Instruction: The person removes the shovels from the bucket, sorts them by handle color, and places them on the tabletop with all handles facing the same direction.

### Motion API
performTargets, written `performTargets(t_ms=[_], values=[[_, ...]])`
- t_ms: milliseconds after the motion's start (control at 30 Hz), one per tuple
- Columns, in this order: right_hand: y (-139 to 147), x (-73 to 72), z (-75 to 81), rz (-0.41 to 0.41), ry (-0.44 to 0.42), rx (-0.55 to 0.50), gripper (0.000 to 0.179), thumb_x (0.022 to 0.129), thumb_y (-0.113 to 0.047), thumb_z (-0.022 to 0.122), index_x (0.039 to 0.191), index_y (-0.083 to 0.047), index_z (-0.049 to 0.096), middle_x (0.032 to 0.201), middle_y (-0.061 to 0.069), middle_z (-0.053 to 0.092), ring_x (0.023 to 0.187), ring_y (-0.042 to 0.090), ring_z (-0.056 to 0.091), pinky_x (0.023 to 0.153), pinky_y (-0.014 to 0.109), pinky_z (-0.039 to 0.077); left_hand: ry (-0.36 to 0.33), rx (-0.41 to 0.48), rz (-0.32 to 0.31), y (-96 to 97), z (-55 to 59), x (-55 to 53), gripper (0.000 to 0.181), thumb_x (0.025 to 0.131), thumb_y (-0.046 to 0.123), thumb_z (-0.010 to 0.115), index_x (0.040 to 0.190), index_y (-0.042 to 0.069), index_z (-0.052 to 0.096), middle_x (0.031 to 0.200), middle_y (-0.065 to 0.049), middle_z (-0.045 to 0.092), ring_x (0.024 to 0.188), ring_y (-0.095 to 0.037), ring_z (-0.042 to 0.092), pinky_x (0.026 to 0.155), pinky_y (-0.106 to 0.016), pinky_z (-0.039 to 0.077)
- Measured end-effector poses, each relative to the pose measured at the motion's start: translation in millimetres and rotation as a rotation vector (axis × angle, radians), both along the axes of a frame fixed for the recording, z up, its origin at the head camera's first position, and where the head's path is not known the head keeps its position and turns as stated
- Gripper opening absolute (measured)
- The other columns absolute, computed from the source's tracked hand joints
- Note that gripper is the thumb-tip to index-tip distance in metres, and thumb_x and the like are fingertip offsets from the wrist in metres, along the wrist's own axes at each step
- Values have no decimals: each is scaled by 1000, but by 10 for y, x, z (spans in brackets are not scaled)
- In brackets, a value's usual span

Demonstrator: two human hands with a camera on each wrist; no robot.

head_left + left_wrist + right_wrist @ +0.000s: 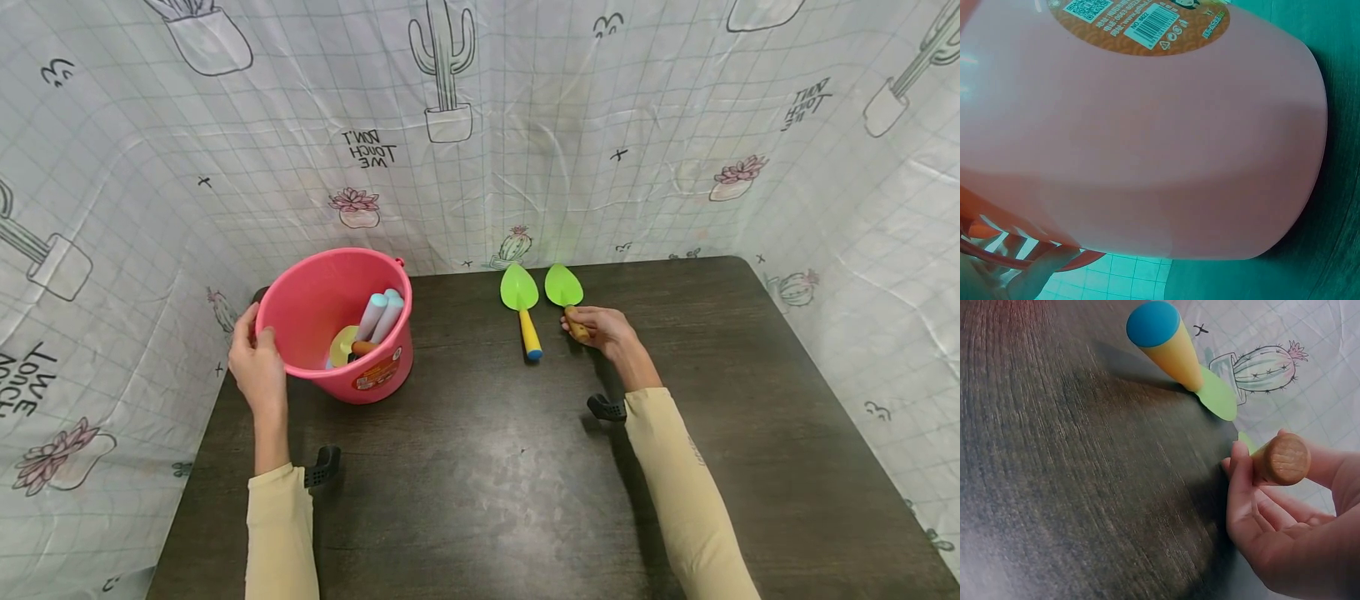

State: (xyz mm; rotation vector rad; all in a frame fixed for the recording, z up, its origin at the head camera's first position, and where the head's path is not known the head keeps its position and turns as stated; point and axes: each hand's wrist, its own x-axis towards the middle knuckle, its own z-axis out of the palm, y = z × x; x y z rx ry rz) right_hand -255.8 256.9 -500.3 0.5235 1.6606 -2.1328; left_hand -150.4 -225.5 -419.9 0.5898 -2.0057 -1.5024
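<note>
A pink bucket (322,292) stands at the back left of the table. My left hand (257,362) grips its rim on the left side, thumb over the edge; in the left wrist view the bucket's wall (1147,125) fills most of the picture. Inside lie pale cylinders with light blue ends (378,317), a yellow round thing (342,344) and a brown handle end (364,347). My right hand (609,332) pinches the wooden handle (1288,461) of a green-bladed trowel (564,285). Left of it a second trowel, with a yellow and blue handle (529,333), lies on the table.
The dark wooden table (480,483) reaches back to a white curtain (525,150) printed with cacti, which also hangs along both sides. A black wrist mount (322,467) sits on the left sleeve, another mount (606,408) on the right.
</note>
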Motion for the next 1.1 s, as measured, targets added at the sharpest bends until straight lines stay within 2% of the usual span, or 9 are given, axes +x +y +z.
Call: performTargets(t_ms=[167,300,500,633,867,1100], values=[[7,8,22,6,2,15,44,94,-8,60,134,6,49,93,8,72,86,18,68,74,29,53,5,-9,11,-9,-12,1,39,98,17,46,136,18,56,128,-3,59,107,-16,55,84,-27,45],[12,14,45,16,9,71,45,94,-8,59,136,5,48,89,4,72,85,16,68,74,29,53,3,-8,11,-4,-18,6,39,98,17,46,136,19,55,128,-3,59,108,-16,54,85,-27,45],[-7,14,81,35,66,203,43,93,-10,62,131,7,52,82,0,67,68,11,60,62,26,48,13,-3,12,-4,-18,16,39,98,16,46,135,19,56,128,-3,59,109,-16,54,86,-27,45],[-30,23,88,59,116,324,40,93,-10,62,128,8,54,90,6,60,62,10,54,58,25,47,12,-4,12,0,-17,23,39,98,17,46,135,21,56,128,-3,59,109,-16,54,86,-27,45],[-57,48,84,73,182,530,44,92,-10,62,129,12,52,120,24,53,72,11,58,65,26,53,19,-3,1,6,-28,32,39,99,17,45,136,19,55,128,-4,58,108,-16,54,85,-27,45],[-73,48,60,74,217,671,37,91,-11,63,121,10,59,118,26,55,88,27,61,79,36,53,13,-2,1,13,-28,43,39,99,17,45,137,20,54,129,-3,58,110,-16,54,87,-28,45]])
